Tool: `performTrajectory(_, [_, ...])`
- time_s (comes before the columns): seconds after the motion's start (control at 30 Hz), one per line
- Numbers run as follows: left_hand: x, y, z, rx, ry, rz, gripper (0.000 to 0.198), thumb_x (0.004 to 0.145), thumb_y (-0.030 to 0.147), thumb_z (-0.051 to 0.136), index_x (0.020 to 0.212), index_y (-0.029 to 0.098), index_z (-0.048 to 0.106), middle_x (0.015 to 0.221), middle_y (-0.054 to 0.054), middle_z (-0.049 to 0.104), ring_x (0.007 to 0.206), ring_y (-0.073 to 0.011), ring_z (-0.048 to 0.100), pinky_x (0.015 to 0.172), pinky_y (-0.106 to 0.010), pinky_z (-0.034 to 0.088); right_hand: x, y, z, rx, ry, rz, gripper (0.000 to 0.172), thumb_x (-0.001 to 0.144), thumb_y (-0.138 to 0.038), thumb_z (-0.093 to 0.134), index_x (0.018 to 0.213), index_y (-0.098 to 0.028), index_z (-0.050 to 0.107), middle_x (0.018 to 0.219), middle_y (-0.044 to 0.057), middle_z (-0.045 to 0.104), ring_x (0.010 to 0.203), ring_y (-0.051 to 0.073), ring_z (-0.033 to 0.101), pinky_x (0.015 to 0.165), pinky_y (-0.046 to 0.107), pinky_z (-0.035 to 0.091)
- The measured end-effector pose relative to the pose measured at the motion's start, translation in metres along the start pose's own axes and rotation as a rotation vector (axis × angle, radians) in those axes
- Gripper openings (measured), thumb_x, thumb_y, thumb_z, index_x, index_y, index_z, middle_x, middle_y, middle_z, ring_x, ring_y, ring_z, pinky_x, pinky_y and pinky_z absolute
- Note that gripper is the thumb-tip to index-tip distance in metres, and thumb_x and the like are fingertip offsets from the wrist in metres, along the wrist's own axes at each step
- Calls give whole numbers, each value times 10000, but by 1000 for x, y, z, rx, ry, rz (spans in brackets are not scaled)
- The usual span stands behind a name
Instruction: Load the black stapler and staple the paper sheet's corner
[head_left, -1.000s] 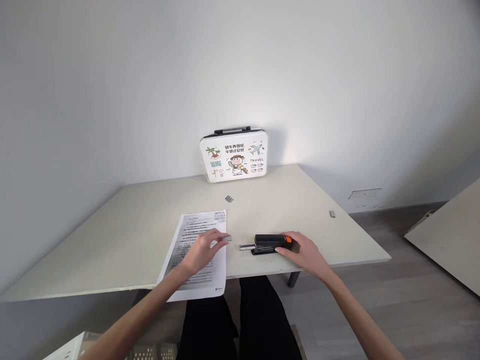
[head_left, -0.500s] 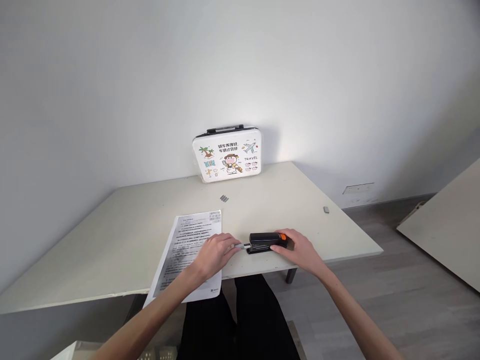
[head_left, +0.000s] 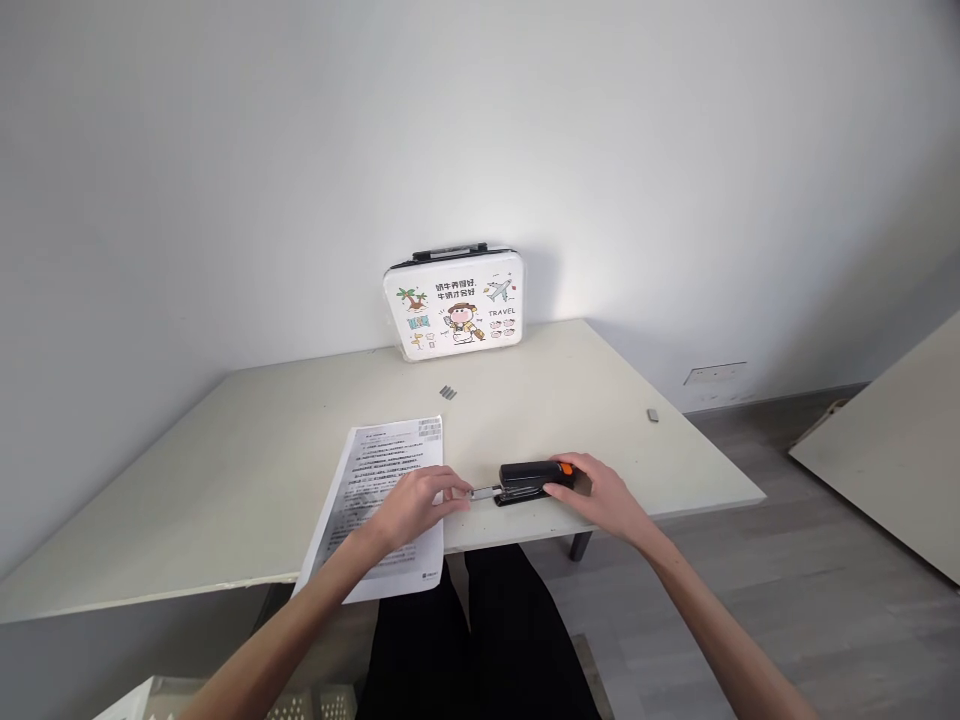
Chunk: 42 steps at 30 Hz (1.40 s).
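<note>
While the right hand grips the stapler, the left hand pinches its protruding tray.

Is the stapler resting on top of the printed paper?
No, the stapler sits on the table to the right of the paper, with the right hand at its orange-marked end.

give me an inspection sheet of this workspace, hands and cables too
Surface: pale flat tabletop; printed white paper sheet overhangs near edge.
Things in use: black-and-orange plastic stapler; silvery metal slide jutting from its left end.
Clutter: short grey metal strips; small grey rectangular block near right edge.
Hands: left hand at slide's outer end; right hand grips stapler's rear.
Cables: nothing seen.
Surroundings: white wall; white cartoon-printed case before it; grey floor.
</note>
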<state>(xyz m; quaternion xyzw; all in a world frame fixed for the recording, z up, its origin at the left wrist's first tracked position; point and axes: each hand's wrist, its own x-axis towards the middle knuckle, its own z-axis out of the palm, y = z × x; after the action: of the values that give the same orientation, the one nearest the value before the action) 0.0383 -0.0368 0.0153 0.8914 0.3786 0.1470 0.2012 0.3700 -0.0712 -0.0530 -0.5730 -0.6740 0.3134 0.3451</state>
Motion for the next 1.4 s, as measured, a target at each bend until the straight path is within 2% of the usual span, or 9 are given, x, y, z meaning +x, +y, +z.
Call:
performTrajectory(0.23, [23,-4,13,-69,-45,193,409,1012,599,571,1009,265,805,965,-60,782,874,-220,721,772,-333,541,-1,-1,-2,-37,-43,-20,456,911,-647,642,1232,-324,648,1256,62,710,1162,299,655,960,432,549])
performTrajectory(0.47, [67,-18,28,-26,-28,269,527,913,715,624,826,209,742,811,-36,732,694,-178,663,588,-279,413,3,-1,-1,-68,-34,-110,391,941,-617,624,1150,-287,647,1144,59,725,1069,274,660,949,419,532])
performTrajectory(0.67, [63,-19,28,58,-4,321,492,938,673,629,831,202,720,779,-26,712,672,-166,643,623,-279,408,1,-5,-2,-68,-68,-92,364,940,-608,628,1121,-293,636,1121,54,717,1047,278,647,922,424,521])
performTrajectory(0.8, [53,-38,12,61,59,182,461,953,653,637,877,209,738,837,-35,734,726,-176,662,650,-287,477,-2,-8,-1,-73,-61,-47,357,926,-605,646,1120,-305,645,1157,54,720,1087,293,643,961,445,512])
performTrajectory(0.93, [46,-89,-17,223,360,-173,425,1030,574,498,961,224,729,1002,-87,738,969,-257,662,861,-384,539,-3,-6,1,-62,-64,-36,368,919,-613,649,1134,-314,659,1179,51,724,1105,293,647,964,436,521])
performTrajectory(1.0, [44,-116,-30,267,442,-283,412,1017,551,487,1035,206,712,1136,-146,697,1141,-336,599,1006,-503,485,-3,-6,1,-69,-55,-38,365,915,-609,654,1130,-314,663,1175,47,728,1098,290,653,960,433,525])
performTrajectory(1.1, [40,-142,-36,281,485,-392,405,969,547,521,1036,187,694,1185,-185,650,1220,-400,536,1087,-609,399,-2,-6,1,-78,-55,-39,371,912,-612,656,1129,-311,666,1174,52,730,1097,292,659,948,430,532])
performTrajectory(1.23, [34,-147,-24,220,477,-448,406,951,556,506,977,188,675,1168,-175,656,1177,-381,565,1090,-586,407,-2,-6,2,-84,-57,-27,374,916,-618,650,1136,-316,667,1189,50,729,1113,294,657,962,439,529])
performTrajectory(1.4, [26,-119,-3,59,388,-424,452,949,645,488,959,231,669,1050,-84,747,1076,-298,655,1055,-475,487,-3,-4,3,-94,-48,-21,390,905,-637,658,1133,-320,670,1198,46,730,1123,295,656,954,436,536])
